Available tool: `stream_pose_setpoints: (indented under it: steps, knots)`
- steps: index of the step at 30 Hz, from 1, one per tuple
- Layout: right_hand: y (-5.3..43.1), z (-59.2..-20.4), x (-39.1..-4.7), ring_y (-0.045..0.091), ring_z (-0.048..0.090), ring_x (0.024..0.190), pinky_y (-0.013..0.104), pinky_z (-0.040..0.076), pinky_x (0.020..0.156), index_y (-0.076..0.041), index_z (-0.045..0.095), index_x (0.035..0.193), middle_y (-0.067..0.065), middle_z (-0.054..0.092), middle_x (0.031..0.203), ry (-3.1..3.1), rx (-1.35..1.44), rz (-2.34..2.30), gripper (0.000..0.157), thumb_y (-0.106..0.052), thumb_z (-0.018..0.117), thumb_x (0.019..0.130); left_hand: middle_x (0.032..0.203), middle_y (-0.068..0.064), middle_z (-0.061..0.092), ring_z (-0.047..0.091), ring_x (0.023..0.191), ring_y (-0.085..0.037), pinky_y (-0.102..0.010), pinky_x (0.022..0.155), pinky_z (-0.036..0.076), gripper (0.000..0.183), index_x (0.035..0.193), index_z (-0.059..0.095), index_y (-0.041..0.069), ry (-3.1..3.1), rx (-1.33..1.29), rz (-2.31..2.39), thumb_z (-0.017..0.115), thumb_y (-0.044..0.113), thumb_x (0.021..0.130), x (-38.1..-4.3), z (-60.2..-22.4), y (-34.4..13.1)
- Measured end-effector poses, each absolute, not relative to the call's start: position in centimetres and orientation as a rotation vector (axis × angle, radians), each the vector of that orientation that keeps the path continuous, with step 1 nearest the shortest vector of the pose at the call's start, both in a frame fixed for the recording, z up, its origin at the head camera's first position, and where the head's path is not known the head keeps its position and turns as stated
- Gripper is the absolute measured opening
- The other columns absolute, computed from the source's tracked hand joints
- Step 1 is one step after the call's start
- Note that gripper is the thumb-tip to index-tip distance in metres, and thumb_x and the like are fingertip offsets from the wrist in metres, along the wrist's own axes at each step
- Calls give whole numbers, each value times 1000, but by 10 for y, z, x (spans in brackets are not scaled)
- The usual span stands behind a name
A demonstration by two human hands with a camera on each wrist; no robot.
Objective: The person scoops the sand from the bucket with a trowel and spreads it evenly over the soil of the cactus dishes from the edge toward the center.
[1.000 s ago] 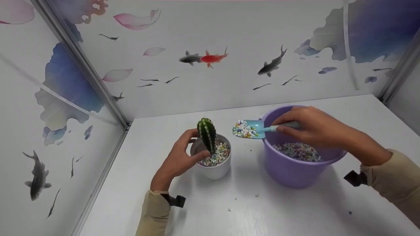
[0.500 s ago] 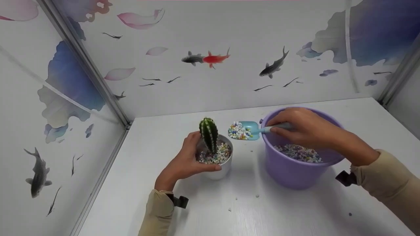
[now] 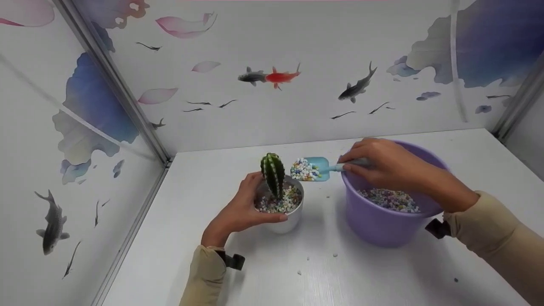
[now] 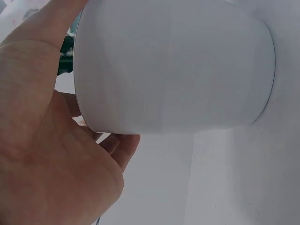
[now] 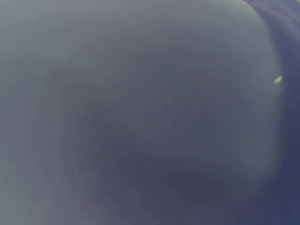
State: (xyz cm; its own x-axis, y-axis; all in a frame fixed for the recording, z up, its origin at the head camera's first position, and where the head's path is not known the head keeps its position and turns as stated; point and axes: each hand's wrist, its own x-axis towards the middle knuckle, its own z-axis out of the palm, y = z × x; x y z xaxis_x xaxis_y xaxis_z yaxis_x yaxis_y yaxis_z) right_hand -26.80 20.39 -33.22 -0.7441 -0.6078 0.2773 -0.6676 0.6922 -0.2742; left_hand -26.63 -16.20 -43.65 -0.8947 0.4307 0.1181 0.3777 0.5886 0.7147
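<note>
A white pot holds a ribbed green cactus standing in multicoloured pebbles. My left hand grips the pot from its left side, thumb along the front and fingers behind near the rim. In the left wrist view the pot's white wall fills much of the picture beside my palm. My right hand holds a small blue shovel by its handle, over the bucket's left rim. Colourful pebbles lie heaped on the shovel's blade, close to the pot's right rim.
A purple bucket with more colourful pebbles stands right of the pot, under my right hand. Several stray pebbles dot the white table. Printed wall panels stand behind and at the sides. The right wrist view is mostly blurred.
The loaded shovel has moved left, nearer the pot. My left thumb has shifted from over the pebbles to the pot's outer front.
</note>
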Motion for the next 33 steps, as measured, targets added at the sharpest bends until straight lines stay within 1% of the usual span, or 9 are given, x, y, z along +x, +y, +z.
stream_pose_setpoints:
  steps: [6, 12, 17, 21, 24, 27, 30, 33]
  knots:
    - [200, -329, -270, 8, 65, 95, 37, 55, 81, -25, 77, 116, -12, 73, 106, -2724, 1068, 517, 21, -25, 68, 97, 158, 10, 26, 27, 148, -13, -52, 118, 34, 109, 152, 24, 48, 2720, 658, 1217, 84, 70, 64, -267, -438, -167]
    - [197, -328, -271, 10, 66, 94, 38, 55, 81, -25, 77, 115, -10, 74, 104, -2728, 1073, 491, 20, -25, 67, 98, 154, 12, 30, 33, 143, -15, -52, 116, 35, 104, 148, 28, 53, 2671, 689, 1272, 87, 65, 63, -268, -438, -171]
    - [195, -328, -270, 10, 64, 91, 37, 54, 77, -24, 78, 113, -8, 72, 101, -2720, 1065, 471, 19, -23, 67, 97, 157, 18, 29, 31, 149, -15, -51, 118, 34, 104, 148, 30, 51, 2659, 747, 1292, 89, 62, 64, -271, -438, -174]
    - [193, -328, -270, 10, 63, 88, 36, 54, 75, -24, 78, 112, -7, 71, 99, -2704, 1066, 455, 18, -23, 68, 97, 156, 19, 28, 31, 149, -17, -51, 118, 34, 102, 149, 30, 48, 2672, 745, 1274, 87, 64, 66, -271, -439, -174]
    - [190, -328, -270, 10, 63, 86, 35, 54, 73, -24, 79, 111, -6, 70, 99, -2702, 1064, 432, 18, -23, 68, 97, 156, 18, 26, 28, 150, -14, -52, 119, 34, 102, 151, 30, 43, 2707, 687, 1253, 82, 69, 68, -269, -439, -169]
    - [188, -328, -270, 10, 63, 85, 35, 54, 73, -23, 79, 111, -5, 70, 98, -2706, 1054, 412, 18, -23, 68, 96, 157, 18, 22, 24, 151, -12, -52, 119, 34, 110, 156, 26, 33, 2734, 627, 1246, 78, 74, 68, -266, -440, -162]
    - [186, -328, -269, 11, 62, 85, 35, 54, 72, -23, 79, 111, -5, 69, 98, -2710, 1039, 397, 18, -23, 69, 96, 159, 15, 17, 21, 152, -12, -49, 119, 35, 121, 159, 21, 23, 2737, 617, 1243, 78, 75, 67, -264, -440, -157]
    - [185, -329, -268, 11, 63, 85, 35, 54, 71, -23, 79, 112, -5, 69, 99, -2713, 1024, 371, 19, -24, 69, 96, 159, 12, 15, 20, 152, -12, -47, 119, 36, 126, 161, 18, 18, 2747, 632, 1214, 79, 75, 66, -263, -440, -155]
